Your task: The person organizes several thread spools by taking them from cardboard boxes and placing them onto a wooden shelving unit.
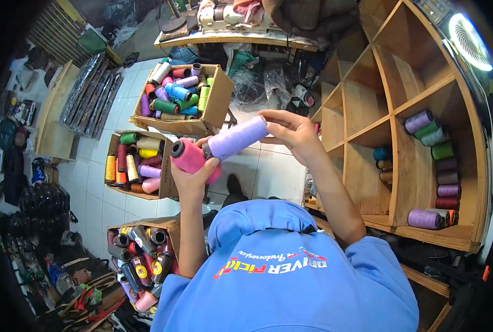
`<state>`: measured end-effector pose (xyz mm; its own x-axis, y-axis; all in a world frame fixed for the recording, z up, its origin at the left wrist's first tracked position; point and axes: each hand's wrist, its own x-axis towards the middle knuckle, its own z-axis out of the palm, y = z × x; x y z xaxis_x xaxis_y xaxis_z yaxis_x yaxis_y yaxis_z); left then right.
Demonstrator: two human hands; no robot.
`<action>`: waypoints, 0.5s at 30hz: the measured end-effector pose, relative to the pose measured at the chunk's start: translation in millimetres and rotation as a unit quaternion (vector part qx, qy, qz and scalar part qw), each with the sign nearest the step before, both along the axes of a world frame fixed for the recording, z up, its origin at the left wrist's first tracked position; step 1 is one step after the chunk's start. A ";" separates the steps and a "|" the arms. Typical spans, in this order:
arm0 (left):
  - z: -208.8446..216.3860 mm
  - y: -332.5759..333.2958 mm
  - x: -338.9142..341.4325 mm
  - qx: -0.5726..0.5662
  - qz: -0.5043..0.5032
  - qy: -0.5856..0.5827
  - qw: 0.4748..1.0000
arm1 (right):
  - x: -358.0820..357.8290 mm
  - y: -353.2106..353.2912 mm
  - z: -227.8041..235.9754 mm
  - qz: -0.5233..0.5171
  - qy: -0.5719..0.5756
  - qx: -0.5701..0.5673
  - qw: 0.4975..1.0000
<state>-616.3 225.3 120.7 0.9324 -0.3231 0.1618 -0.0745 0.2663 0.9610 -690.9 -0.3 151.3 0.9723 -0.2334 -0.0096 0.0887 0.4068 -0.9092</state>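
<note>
My left hand (194, 181) is closed around a pink thread spool (188, 157) with a dark core end. More pink thread shows below its fingers, perhaps a second spool. Across the top lies a large lavender thread spool (237, 138), tilted up to the right, its lower end against the left hand. The fingers and thumb of my right hand (292, 133) grip the lavender spool's upper end. Beyond both hands stands a cardboard box (216, 99) heaped with spools of many colours. How the left fingers wrap underneath is partly hidden.
At the right rises a wooden cubby shelf (397, 160) with spools stacked in some compartments. Two more spool boxes stand at the left: a middle cardboard box (170, 174) and a nearer cardboard box (172, 226). A sewing machine (224, 15) sits on a table at the back.
</note>
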 end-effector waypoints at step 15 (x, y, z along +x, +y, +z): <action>1.6 -5.9 -0.2 0.053 -0.001 -0.084 0.995 | 1.2 8.4 -4.8 -0.074 0.073 0.021 0.994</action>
